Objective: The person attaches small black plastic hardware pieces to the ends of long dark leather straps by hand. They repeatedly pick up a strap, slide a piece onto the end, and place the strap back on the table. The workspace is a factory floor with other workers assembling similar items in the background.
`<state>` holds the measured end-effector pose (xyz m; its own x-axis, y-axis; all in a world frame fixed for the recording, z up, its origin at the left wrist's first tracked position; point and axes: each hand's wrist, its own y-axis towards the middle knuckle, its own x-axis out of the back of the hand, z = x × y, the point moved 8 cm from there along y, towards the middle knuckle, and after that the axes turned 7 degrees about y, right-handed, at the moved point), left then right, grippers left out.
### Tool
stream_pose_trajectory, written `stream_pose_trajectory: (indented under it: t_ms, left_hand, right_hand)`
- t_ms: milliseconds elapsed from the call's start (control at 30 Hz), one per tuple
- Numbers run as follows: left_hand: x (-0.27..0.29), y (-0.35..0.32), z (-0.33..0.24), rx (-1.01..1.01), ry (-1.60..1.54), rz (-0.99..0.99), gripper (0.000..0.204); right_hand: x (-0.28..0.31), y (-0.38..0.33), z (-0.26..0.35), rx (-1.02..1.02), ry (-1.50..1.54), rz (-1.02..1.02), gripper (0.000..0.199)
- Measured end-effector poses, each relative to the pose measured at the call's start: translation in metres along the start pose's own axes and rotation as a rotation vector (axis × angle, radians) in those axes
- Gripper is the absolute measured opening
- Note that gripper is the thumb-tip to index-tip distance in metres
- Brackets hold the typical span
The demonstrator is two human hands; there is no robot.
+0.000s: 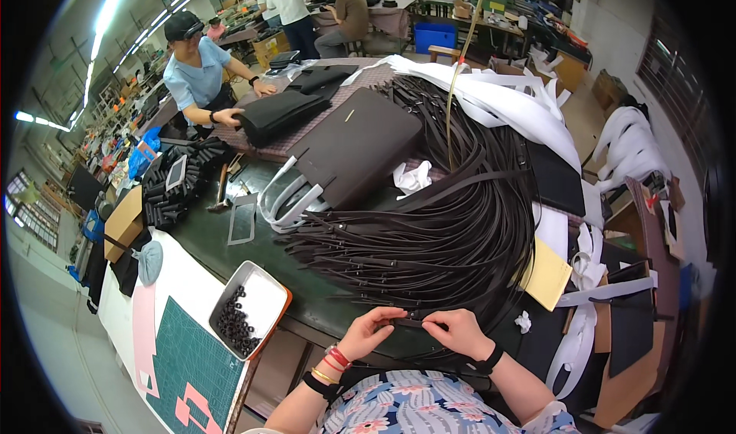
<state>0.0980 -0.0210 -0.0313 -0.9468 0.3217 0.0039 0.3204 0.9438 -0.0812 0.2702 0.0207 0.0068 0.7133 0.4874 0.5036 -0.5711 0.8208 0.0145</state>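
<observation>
Hands (418, 328) pinching strap end (408, 319), wrists bent

Garment: short-sleeved top, pale blue ground, pink-and-white floral print, visible at 6 o'clock. Left hand (369, 331): wrist carries stacked bands, one red, one gold, one black. Right hand (458, 332): wrist carries a single black band. Forearms are bare.

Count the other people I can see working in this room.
3. One person in a light blue shirt leans over the table at upper left; two more are at the far benches. Others may be hidden behind clutter.
</observation>
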Motion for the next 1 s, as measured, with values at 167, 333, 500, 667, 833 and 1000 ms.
stream_pose_trajectory:
  t_ms: [167,333,500,667,833,1000]
  left_hand:
    - [-0.002,0.0,-0.003,-0.117,0.386,-0.121,0.04]
    - [-0.008,0.0,-0.025,-0.194,0.549,-0.299,0.047]
    - [-0.016,-0.003,-0.032,-0.155,0.757,-0.269,0.061]
    - [-0.025,-0.001,-0.023,-0.176,0.884,-0.174,0.071]
    - [-0.034,-0.001,-0.032,-0.269,1.028,-0.164,0.069]
    - [-0.036,-0.001,-0.024,-0.281,0.989,-0.182,0.069]
  right_hand:
    - [-0.001,0.004,-0.024,-0.175,0.137,0.099,0.023]
    - [0.002,0.01,-0.017,-0.18,0.095,0.102,0.021]
    - [0.0,0.009,-0.004,-0.1,-0.007,0.09,0.018]
    - [-0.007,0.008,-0.001,-0.06,-0.067,0.146,0.018]
    - [-0.005,0.014,-0.008,-0.064,-0.024,0.19,0.018]
    - [-0.012,0.016,-0.006,-0.042,-0.046,0.191,0.015]
